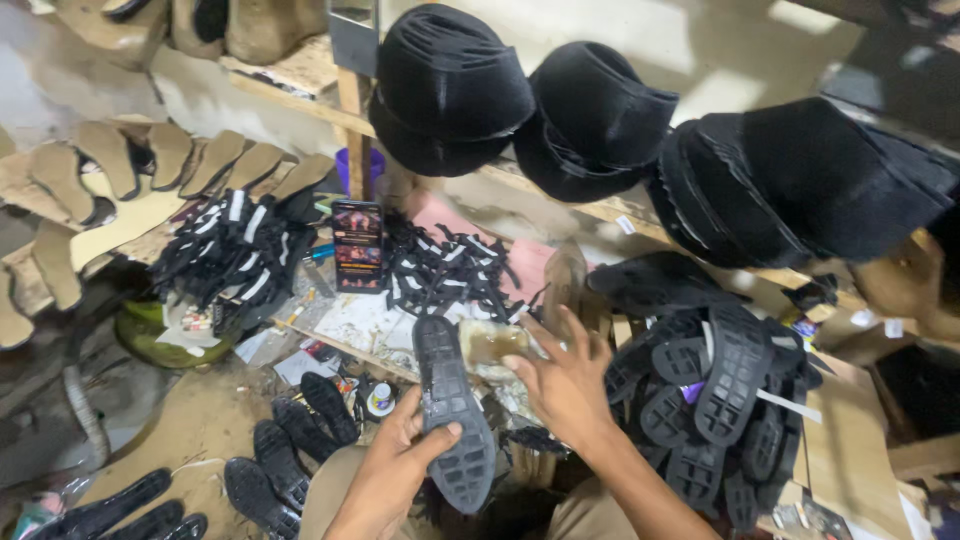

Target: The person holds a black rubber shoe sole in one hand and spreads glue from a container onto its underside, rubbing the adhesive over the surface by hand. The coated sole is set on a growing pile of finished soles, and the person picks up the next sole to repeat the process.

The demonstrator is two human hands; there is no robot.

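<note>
My left hand grips a black rubber shoe sole, tread side up, by its lower left edge in front of my lap. My right hand lies just right of the sole, fingers spread, resting on a small tan block or sponge on the workbench. A heap of black treaded soles sits right next to my right wrist.
A phone stands lit on the bench between two piles of black-and-white straps. Stacks of black round pieces hang above. Tan insoles line the left shelf. More black soles lie on the floor at left.
</note>
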